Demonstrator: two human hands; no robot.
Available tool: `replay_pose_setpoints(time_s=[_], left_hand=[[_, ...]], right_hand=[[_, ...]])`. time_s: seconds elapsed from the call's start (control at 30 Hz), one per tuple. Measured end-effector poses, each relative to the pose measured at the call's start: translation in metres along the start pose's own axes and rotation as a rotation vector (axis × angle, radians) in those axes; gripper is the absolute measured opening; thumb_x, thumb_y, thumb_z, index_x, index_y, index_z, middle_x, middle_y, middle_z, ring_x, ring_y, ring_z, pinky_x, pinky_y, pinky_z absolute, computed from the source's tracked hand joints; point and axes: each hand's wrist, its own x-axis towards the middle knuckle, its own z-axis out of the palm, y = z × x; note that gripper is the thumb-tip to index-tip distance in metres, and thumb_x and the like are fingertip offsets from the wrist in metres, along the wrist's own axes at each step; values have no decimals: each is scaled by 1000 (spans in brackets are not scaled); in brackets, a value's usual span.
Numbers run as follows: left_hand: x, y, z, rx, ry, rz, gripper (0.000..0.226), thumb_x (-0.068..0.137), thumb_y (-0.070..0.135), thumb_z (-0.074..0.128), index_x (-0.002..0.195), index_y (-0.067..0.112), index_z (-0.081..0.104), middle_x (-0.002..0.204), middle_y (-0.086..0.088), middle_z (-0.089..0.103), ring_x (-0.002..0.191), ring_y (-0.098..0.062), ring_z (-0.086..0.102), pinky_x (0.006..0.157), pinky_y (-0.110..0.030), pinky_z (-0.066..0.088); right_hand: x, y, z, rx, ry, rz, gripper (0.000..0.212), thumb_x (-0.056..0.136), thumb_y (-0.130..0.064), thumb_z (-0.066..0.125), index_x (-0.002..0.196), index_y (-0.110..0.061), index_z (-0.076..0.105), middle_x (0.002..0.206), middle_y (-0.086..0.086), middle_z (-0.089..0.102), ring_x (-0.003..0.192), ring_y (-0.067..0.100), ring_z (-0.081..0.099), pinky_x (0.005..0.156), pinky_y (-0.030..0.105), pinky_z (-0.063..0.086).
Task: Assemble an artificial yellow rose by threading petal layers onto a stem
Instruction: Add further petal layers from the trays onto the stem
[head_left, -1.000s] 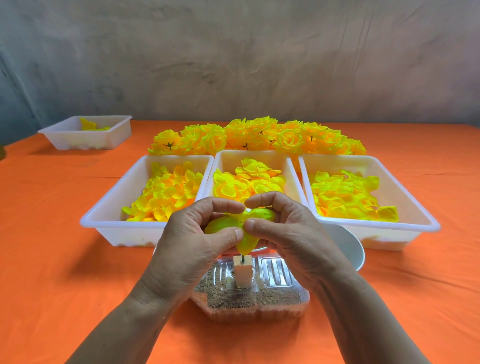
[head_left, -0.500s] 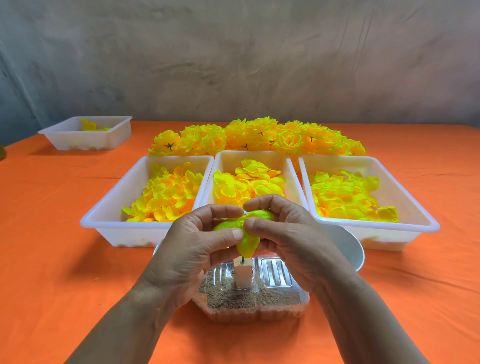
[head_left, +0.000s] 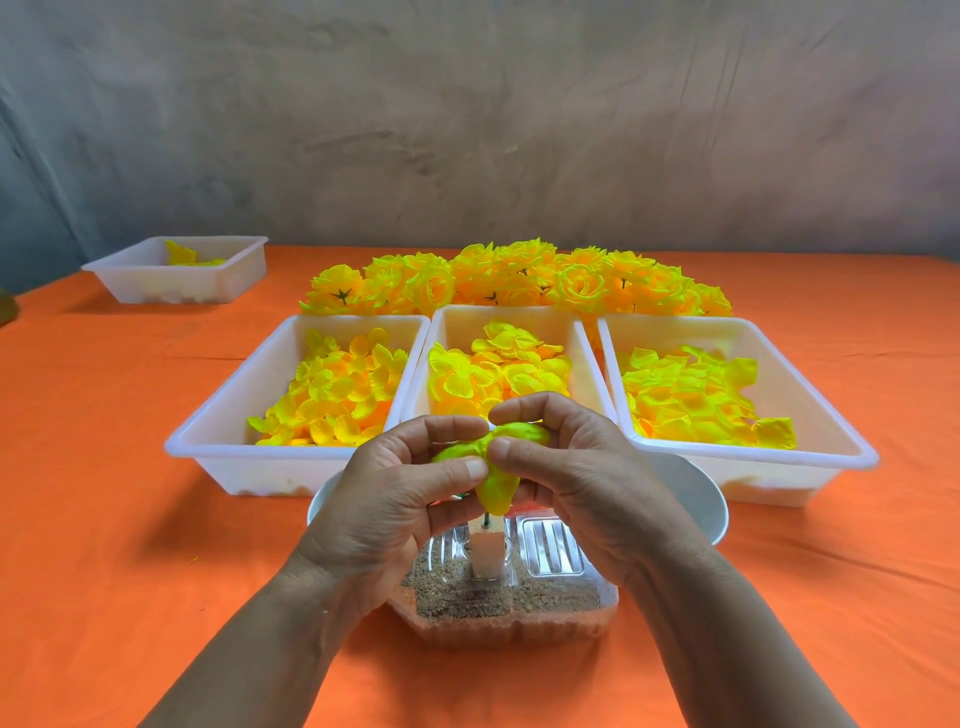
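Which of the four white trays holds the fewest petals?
The far-left tray, standing alone: only a few petals show inside, while the three side-by-side trays hold heaps.

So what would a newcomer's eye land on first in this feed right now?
At centre front, the left hand and right hand pinch a yellow-green petal layer above a thin stem standing in a white block. Behind them, three white trays of loose yellow petals sit side by side, with a heap of finished roses beyond, all on an orange tablecloth.
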Motion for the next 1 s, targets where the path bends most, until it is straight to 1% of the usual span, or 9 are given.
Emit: replay_pose_setpoints(time_s=[0.13, 0.23, 0.4, 0.47, 0.67, 0.77, 0.83, 0.9, 1.0], left_hand=[[-1, 0, 1, -9, 0, 4, 26, 60, -1, 71, 82, 12, 76, 90, -15, 73, 76, -25, 73, 61, -32, 60], [0, 2, 1, -2, -13, 13, 36, 55, -12, 76, 82, 11, 76, 90, -16, 73, 74, -27, 73, 58, -32, 59], [0, 3, 2, -11, -17, 32, 29, 60, -2, 67, 84, 11, 75, 92, -17, 72, 75, -30, 72, 59, -34, 60], [-1, 3, 2, 1, -19, 41, 30, 60, -2, 66, 85, 10, 74, 92, -18, 72, 76, -31, 72, 62, -35, 61], [-3, 5, 3, -12, -26, 61, 30, 59, -4, 66, 84, 10, 74, 85, -13, 72, 65, -25, 71, 51, -27, 56], [-4, 6, 3, 3, -36, 74, 38, 55, -14, 75, 83, 11, 74, 86, -15, 72, 65, -26, 71, 52, -28, 56], [-4, 6, 3, 19, -26, 79, 35, 55, -7, 74, 86, 10, 73, 88, -15, 71, 66, -25, 71, 52, -28, 56], [-3, 5, 2, 29, -25, 65, 38, 55, -9, 77, 88, 9, 73, 89, -16, 71, 68, -26, 72, 53, -28, 56], [-1, 4, 1, 33, -20, 43, 32, 59, -3, 69, 88, 10, 73, 92, -17, 72, 75, -30, 72, 58, -32, 58]], right_hand=[[-1, 0, 0, 2, -5, -2, 19, 83, -4, 71, 97, -16, 66, 83, 9, 67, 69, 20, 63, 66, 36, 54], [-1, -1, 1, 19, -4, -9, 19, 83, -3, 70, 95, -17, 67, 81, 8, 67, 68, 19, 64, 63, 32, 55], [-1, -1, 0, 40, -10, -37, 20, 82, -1, 70, 94, -17, 67, 80, 7, 69, 73, 22, 66, 70, 37, 56], [-1, -1, 0, 55, -14, -38, 20, 83, 0, 70, 93, -17, 67, 78, 5, 70, 71, 20, 67, 67, 34, 56], [-1, 0, 0, 64, -33, -39, 22, 82, 1, 70, 94, -17, 68, 77, 2, 70, 72, 19, 68, 63, 29, 55], [0, 0, -1, 53, -31, -45, 23, 82, 2, 70, 93, -18, 69, 77, 0, 69, 73, 19, 68, 65, 30, 54], [0, 0, -1, 48, -23, -42, 22, 82, 1, 70, 93, -18, 69, 77, 1, 69, 73, 20, 67, 67, 33, 55], [-1, 0, 0, 47, -14, -31, 20, 83, 0, 70, 94, -17, 68, 78, 3, 70, 72, 21, 67, 67, 34, 56], [-1, 0, 2, 54, -2, -5, 18, 84, -2, 69, 96, -15, 67, 79, 9, 70, 66, 21, 67, 60, 30, 55]])
